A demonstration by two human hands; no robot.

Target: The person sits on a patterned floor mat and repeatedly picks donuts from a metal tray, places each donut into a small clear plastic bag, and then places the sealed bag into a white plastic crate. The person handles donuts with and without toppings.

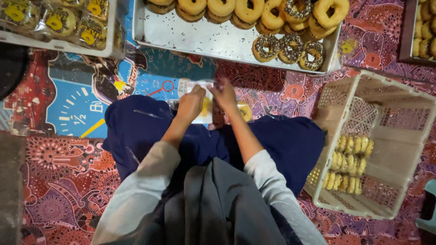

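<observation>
My left hand (190, 103) and my right hand (224, 94) meet in front of my knees, both gripping a clear plastic bag (200, 88) with a yellow mark on it. The bag is partly hidden by my fingers, so its contents cannot be made out. Just beyond my hands lies a metal tray (200, 38) holding plain ring doughnuts (247, 9) and chocolate-sprinkled doughnuts (290, 47). A small yellow-marked packet (245, 111) rests by my right wrist.
A beige plastic crate (386, 104) to my right holds rows of wrapped doughnuts (349, 163). A white tray of bagged doughnuts (59, 20) sits at the top left. Another tray edge (424, 27) shows at the top right. A patterned cloth (68, 172) covers the floor.
</observation>
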